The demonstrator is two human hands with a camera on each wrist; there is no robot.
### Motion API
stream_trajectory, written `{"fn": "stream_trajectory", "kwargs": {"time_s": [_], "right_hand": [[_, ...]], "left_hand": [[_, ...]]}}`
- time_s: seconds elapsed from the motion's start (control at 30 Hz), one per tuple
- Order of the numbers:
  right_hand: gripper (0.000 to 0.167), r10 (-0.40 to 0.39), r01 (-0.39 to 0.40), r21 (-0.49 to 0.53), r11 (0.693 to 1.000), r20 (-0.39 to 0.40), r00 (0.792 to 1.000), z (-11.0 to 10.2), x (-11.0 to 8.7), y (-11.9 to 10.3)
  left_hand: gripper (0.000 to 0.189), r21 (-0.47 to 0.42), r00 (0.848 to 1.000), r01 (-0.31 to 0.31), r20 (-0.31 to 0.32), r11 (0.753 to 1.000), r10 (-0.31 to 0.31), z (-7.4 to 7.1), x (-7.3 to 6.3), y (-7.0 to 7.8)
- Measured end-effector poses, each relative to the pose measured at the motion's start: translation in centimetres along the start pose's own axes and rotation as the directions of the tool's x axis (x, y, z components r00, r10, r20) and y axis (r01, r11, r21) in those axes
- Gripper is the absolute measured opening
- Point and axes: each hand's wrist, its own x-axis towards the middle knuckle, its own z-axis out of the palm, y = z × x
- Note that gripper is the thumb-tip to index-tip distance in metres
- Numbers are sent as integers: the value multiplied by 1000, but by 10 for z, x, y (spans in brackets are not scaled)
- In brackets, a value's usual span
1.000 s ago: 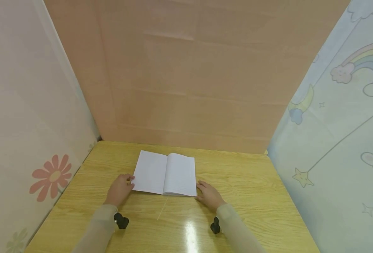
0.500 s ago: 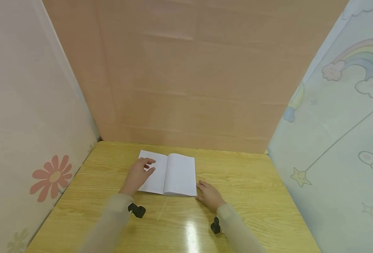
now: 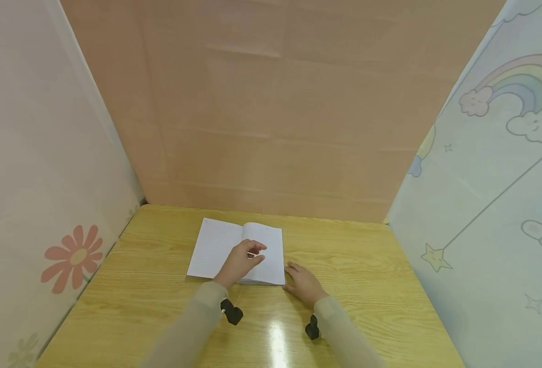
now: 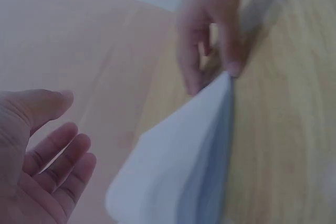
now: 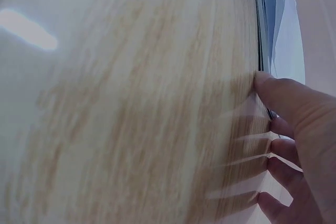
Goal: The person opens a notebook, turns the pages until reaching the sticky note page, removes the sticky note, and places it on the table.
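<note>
An open notebook with white ruled pages lies on the wooden table. My left hand is over the right-hand page near the spine, its thumb and fingers curved apart with nothing between them. In the left wrist view, that left hand shows spread, relaxed fingers, with the pages beside it. At the notebook's lower right corner, my right hand touches the edges. The right wrist view has the right thumb against the near edge, while the other fingers rest beside the corner.
The wooden table extends around the notebook, with a bright glare in front of it. A brown sheet hangs behind. Patterned white walls enclose both sides. A small black device sits on each wrist.
My left hand has left the notebook's left edge and swept rightward across the left page to the right-hand page. The right hand has stayed at the lower right corner.
</note>
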Motion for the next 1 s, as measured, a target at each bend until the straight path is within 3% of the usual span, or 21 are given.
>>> {"fn": "stream_trajectory", "kwargs": {"time_s": [0.27, 0.43, 0.63, 1.0], "right_hand": [[60, -1, 1, -6, 1000, -6, 1000, 1, 1, 1], [58, -10, 10, -4, 1000, -14, 1000, 1, 0, 1], [58, -3, 3, 9, 1000, -8, 1000, 0, 0, -1], [58, 0, 0, -11, 1000, -13, 1000, 0, 0, -1]], "left_hand": [[23, -18, 991, -20, 134, 1000, 22, 32, 0, -20], [20, 44, 985, -6, 175, 999, -2, 46, 1, -36], [18, 162, 983, -13, 185, 987, -18, 54, -1, -44], [24, 347, 982, -77, 189, 935, 10, 61, -2, -43]]}}
